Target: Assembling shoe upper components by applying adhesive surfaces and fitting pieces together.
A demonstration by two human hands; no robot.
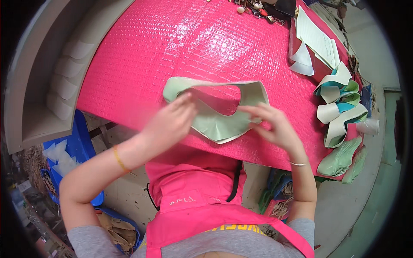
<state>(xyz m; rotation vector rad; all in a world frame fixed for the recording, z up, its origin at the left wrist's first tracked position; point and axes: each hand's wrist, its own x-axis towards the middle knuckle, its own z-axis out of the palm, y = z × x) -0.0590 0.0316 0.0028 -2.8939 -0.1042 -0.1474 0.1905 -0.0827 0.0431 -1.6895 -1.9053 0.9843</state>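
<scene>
A pale green shoe upper point(214, 125), its two ends curving round an oval opening, lies on the pink table before me. My left hand point(169, 120) is over its left side, fingers close together at the inner edge. Motion smears that hand, so whether it grips the material cannot be made out. At the right side of the upper, my right hand point(275, 128) has its fingers bent and apart. Its fingertips reach over the green surface, with a gap between index finger and thumb.
Several white, green and blue uppers point(340, 92) and a stack of green pieces point(340, 159) lie at the table's right edge, below an open notebook point(316, 38). A grey shelf point(41, 71) with white pieces borders the left. Blue bins point(81, 133) stand below.
</scene>
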